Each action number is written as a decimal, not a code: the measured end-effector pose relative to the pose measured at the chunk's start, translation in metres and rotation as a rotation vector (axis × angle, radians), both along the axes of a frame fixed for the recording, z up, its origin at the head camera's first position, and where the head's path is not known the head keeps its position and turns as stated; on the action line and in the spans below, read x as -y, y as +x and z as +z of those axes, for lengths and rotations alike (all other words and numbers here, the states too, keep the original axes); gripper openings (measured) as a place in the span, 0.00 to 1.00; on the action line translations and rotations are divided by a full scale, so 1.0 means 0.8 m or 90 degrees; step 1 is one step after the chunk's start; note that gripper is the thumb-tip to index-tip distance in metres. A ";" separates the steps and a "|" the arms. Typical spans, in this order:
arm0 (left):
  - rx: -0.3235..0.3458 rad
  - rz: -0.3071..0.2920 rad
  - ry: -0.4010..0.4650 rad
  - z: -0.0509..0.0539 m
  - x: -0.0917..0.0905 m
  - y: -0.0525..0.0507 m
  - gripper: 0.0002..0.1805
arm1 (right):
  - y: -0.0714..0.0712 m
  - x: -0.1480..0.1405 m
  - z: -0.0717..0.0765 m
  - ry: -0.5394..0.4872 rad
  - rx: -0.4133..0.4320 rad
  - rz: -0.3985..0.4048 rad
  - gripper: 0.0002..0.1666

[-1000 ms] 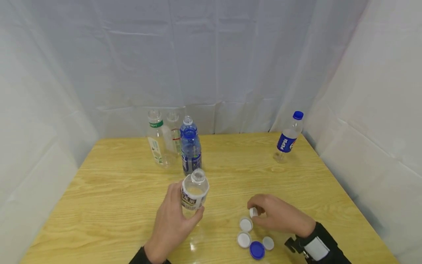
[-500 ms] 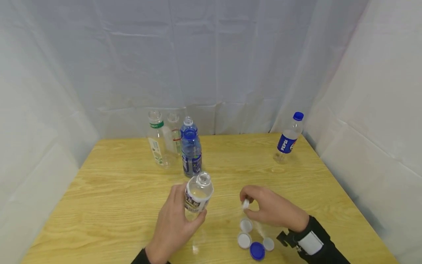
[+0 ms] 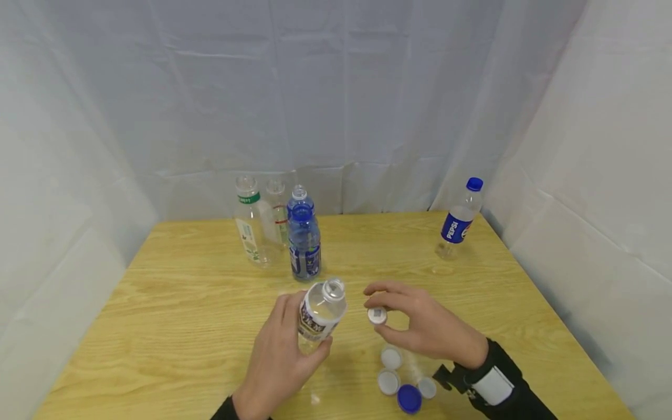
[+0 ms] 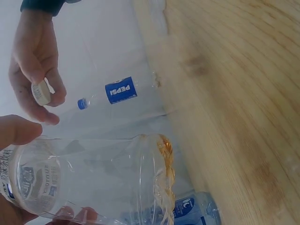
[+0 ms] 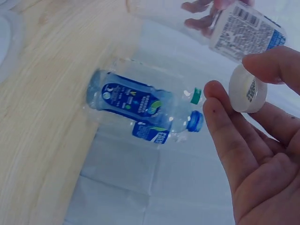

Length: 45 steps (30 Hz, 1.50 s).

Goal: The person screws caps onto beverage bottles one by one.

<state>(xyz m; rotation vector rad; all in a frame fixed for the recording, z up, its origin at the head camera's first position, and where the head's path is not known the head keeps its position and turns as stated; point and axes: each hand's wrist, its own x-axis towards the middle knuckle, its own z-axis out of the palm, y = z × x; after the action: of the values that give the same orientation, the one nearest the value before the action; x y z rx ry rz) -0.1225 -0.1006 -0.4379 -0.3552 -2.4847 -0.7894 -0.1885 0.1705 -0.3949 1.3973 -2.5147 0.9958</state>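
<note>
My left hand [image 3: 280,350] grips a clear bottle [image 3: 322,309] with a white and dark label round its upper part; its neck has no cap, and it leans to the right. Between thumb and fingers my right hand [image 3: 427,326] pinches a white cap [image 3: 377,315], printed side up, a short way right of the bottle's mouth and apart from it. The right wrist view shows the cap [image 5: 248,88] with a printed code on top. In the left wrist view the bottle [image 4: 93,178] is hollow, with the left thumb on its label.
Several uncapped bottles stand together at the back left, among them a blue one [image 3: 305,248] and a green-banded one [image 3: 254,224]. A blue-capped Pepsi bottle [image 3: 457,224] stands back right. White caps [image 3: 389,382] and a blue cap [image 3: 409,398] lie near the front.
The right hand has lifted the white cap from beside the other caps and moved left, turning its printed side up. The left hand has shifted the bottle slightly right and tilted it.
</note>
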 end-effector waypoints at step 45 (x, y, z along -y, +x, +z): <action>-0.069 0.004 -0.107 0.003 0.007 -0.008 0.44 | -0.001 0.036 0.053 -0.116 -0.046 0.073 0.19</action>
<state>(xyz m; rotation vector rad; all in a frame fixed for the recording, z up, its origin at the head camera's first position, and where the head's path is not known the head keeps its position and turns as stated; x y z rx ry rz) -0.1289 -0.1066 -0.4356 -0.4376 -2.4549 -0.5448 -0.1891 0.1418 -0.3523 1.5071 -2.2519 1.1399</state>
